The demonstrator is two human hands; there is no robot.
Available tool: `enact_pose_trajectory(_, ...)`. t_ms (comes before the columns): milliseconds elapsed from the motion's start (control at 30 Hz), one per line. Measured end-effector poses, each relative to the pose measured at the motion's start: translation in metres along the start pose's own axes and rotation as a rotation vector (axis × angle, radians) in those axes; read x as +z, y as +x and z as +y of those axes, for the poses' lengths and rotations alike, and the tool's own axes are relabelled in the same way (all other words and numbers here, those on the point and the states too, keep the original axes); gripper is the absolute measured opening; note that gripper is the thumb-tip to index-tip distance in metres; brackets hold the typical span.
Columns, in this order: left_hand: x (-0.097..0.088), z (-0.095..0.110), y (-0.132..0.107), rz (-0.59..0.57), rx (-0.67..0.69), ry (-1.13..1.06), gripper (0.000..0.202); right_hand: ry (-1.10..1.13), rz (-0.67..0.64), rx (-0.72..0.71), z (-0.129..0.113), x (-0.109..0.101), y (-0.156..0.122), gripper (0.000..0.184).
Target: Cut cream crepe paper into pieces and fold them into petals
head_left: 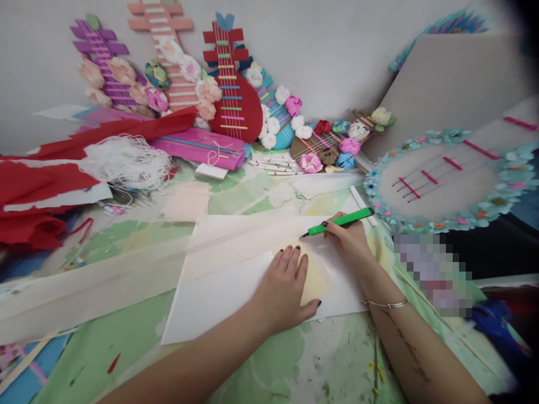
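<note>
Right-hand fingers (pixel 332 225) are curled tight round the bright green marker pen (pixel 342 220), pinching it low on the barrel, with its dark tip down on the paper just above the left fingertips. The right hand (pixel 350 240) rests on the sheet, a thin silver bangle (pixel 385 304) at the wrist. Over to the left hand (pixel 285 287): fingers spread and flat, dark nails showing, holding nothing, palm pressing down on a pale yellow cut-out shape (pixel 315 278). That shape lies on a large white paper sheet (pixel 210 303), which sits on the green-painted tabletop (pixel 261 365). Further out, a round cardboard instrument edged with blue paper flowers (pixel 442 185) lies to the right, crumpled red paper (pixel 33 196) and a tangle of white string (pixel 126 163) lie to the left, and a red paper lute (pixel 238 104) leans against the wall.
</note>
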State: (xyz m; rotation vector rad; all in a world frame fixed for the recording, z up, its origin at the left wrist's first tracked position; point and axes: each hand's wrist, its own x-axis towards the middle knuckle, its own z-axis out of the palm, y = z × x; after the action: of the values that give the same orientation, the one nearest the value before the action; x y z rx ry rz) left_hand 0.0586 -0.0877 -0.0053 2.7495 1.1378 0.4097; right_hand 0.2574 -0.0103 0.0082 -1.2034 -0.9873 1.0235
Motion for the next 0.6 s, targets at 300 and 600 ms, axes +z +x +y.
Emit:
enact_pose_trajectory(300,0.0,-0.001,0.002,0.437,0.23,0.063,0.03,0.047,0.22,0.009,-0.002,-0.007,0.011,0.031)
enact_pose_trajectory(600,-0.055,-0.044,0.009,0.83,0.13,0.246,0.026,-0.535,-0.049,0.173,-0.021,-0.039,0.007,0.026)
